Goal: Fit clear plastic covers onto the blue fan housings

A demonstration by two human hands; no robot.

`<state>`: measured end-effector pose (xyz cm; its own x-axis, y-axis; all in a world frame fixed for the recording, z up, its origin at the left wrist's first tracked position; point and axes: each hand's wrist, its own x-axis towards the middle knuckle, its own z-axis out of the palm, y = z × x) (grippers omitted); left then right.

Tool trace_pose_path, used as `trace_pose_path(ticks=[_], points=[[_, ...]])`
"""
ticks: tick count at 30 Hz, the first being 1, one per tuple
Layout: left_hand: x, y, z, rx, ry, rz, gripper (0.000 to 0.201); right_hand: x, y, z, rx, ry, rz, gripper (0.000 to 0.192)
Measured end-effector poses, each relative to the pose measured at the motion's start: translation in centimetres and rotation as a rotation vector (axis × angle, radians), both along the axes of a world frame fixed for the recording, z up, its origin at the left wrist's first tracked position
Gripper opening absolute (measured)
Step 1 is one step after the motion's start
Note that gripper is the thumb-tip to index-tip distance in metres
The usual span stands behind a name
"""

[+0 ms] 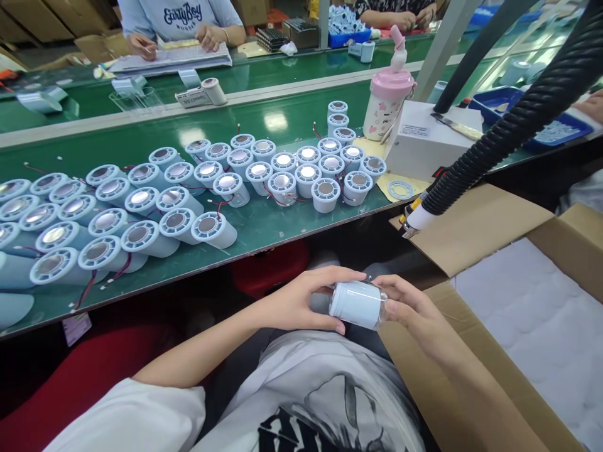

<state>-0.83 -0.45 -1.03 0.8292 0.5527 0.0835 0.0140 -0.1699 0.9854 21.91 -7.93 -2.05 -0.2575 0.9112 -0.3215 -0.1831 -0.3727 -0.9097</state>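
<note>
A pale blue cylinder (357, 304) is held on its side between both hands, low over the lap and just below the edge of the green bench (264, 229). The left hand (301, 301) is closed around its near end, thumb laid along the underside, fingers curled over the top. The right hand (407, 307) is closed on the far end, where a clear cap or film seems to be gripped (the exact part cannot be made out).

Just to the right, an open cardboard box (475, 229) lined with white padding (532, 314) is seen, one flap lying under a black ribbed hose (518, 119) that is slung down from the upper right to a white nozzle.

Up on the bench, rows of matching cylinders (179, 194) are laid out, shiny discs facing up, red wires trailing between them. Behind them a pink bottle (389, 103) is stood beside a white box (428, 141). Across the bench, papers are handled by another person's hands (207, 37).
</note>
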Motion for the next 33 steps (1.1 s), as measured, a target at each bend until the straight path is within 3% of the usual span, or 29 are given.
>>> trace_pose_path(ticks=[4,18,25,27,29,31,33], points=[[0.0,-0.1,0.0,-0.001,-0.002,-0.006,0.074,-0.1,0.1,-0.6,-0.077,0.104,-0.022,0.024],[0.3,-0.1,-0.1,0.027,-0.092,-0.014,0.071,-1.5,0.2,0.1,-0.434,0.278,0.021,0.049],[0.3,-0.8,0.3,-0.006,-0.03,0.024,0.067,-1.5,0.0,-0.2,-0.478,0.258,0.086,0.054],[0.3,-1.1,0.6,-0.051,0.018,0.068,0.065,-1.5,-0.2,-0.5,-0.415,0.165,0.089,0.055],[0.3,-1.3,1.0,-0.121,0.076,0.1,0.065,-1.3,-0.5,-0.8,-0.208,-0.031,0.013,0.04],[0.3,-1.4,1.4,-0.189,0.114,0.113,0.064,-1.0,-0.8,-1.1,0.139,-0.271,-0.094,0.021],[0.3,-1.4,1.5,-0.237,0.129,0.11,0.063,-0.6,-1.0,-1.3,0.518,-0.447,-0.111,0.041]])
